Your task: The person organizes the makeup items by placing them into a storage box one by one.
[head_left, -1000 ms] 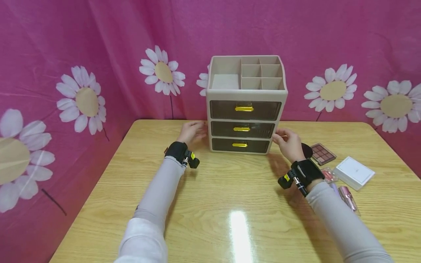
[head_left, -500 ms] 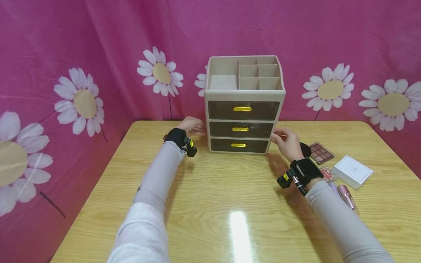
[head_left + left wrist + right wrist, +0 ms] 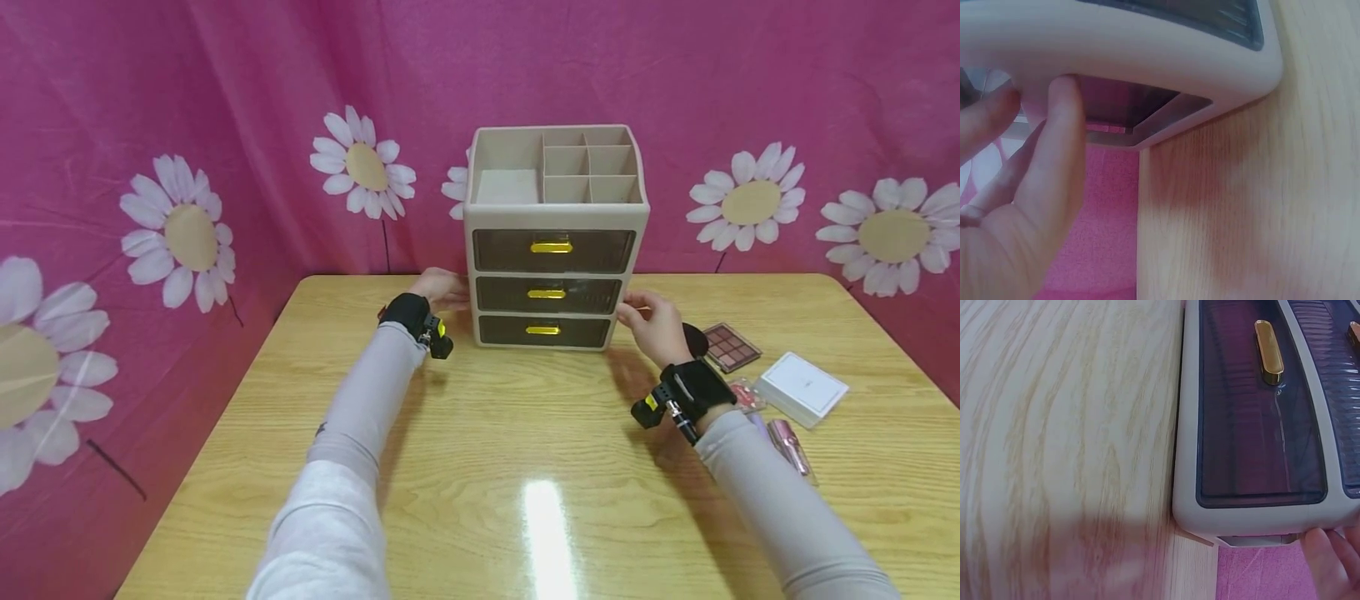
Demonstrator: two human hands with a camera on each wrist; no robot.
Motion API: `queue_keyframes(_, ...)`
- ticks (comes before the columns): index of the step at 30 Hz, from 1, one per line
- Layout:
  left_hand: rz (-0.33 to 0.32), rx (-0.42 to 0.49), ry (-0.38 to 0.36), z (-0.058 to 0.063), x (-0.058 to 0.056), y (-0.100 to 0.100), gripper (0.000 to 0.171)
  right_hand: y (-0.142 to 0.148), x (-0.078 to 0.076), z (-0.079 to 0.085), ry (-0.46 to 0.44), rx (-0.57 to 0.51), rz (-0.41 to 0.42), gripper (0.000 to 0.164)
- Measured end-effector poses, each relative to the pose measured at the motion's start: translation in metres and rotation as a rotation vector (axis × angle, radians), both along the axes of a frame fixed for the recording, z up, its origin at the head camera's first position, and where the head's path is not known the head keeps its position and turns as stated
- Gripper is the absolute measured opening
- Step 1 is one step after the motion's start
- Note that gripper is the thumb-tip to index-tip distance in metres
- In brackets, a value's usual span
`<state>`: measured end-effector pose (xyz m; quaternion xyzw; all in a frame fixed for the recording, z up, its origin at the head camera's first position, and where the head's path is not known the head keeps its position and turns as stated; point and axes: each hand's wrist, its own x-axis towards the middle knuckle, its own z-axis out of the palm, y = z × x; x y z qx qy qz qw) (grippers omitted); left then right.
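A beige drawer organizer stands upright near the table's back edge, its top split into open compartments. Three dark see-through drawers with gold handles fill its front, all pushed in. At its left side, my left hand grips the lower wall. The left wrist view shows the fingers of that hand at the frame beside a side opening. On the opposite side my right hand holds the lower right edge, thumb against the frame. Only some of the fingers of the right hand show in the right wrist view.
Right of the right hand lie an eyeshadow palette, a white box, a small red-patterned clear case and a pink tube. A black round item sits partly behind the wrist. A pink flowered curtain hangs behind the table.
My left hand has come in against the organizer's side, its fingers now partly hidden behind it. The right hand keeps its place. The head view has shifted slightly.
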<state>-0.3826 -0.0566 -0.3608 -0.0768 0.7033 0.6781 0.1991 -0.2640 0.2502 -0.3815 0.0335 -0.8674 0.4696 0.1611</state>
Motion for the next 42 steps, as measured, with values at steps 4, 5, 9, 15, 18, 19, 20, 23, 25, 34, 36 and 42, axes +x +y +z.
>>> queue_keyframes(4,-0.027,0.097,0.013,-0.029,-0.03,-0.007,0.027,0.0,0.0,0.002,-0.001,0.001,0.023,0.031)
queue_keyframes(5,-0.021,0.115,0.012,-0.039,-0.04,-0.008,0.026,0.001,0.001,0.004,-0.016,0.019,0.028,0.032)
queue_keyframes(9,-0.016,0.138,0.009,-0.058,-0.063,-0.009,0.024,0.003,0.006,0.013,-0.078,0.11,0.028,0.036)
queue_keyframes(15,0.01,0.022,-0.003,0.0,-0.001,0.003,0.023,-0.015,0.018,0.03,0.17,0.031,-0.156,0.042)
queue_keyframes(18,0.015,0.024,-0.017,0.011,0.011,0.004,0.015,-0.03,0.021,0.04,0.397,0.078,-0.21,0.037)
queue_keyframes(19,0.017,0.017,-0.018,0.012,0.012,0.004,0.015,-0.035,0.022,0.043,0.459,0.111,-0.206,0.036)
queue_keyframes(20,0.023,0.003,-0.018,0.012,0.012,0.004,0.015,-0.039,0.023,0.046,0.515,0.143,-0.19,0.034)
queue_keyframes(23,0.031,-0.031,-0.012,0.004,0.003,0.004,0.021,-0.053,0.023,0.054,0.623,0.246,-0.104,0.031)
queue_keyframes(25,0.03,-0.039,-0.006,-0.007,-0.008,0.002,0.025,-0.061,0.023,0.058,0.655,0.316,-0.038,0.031)
queue_keyframes(34,-0.003,0.068,-0.014,-0.063,-0.068,-0.008,0.026,-0.087,0.011,0.075,0.69,0.546,0.118,0.031)
queue_keyframes(36,-0.016,0.085,-0.002,-0.061,-0.066,-0.009,0.025,-0.091,0.007,0.078,0.684,0.578,0.122,0.029)
queue_keyframes(42,0.011,0.095,0.016,-0.039,-0.041,-0.005,0.022,-0.095,-0.002,0.08,0.679,0.636,0.126,0.027)
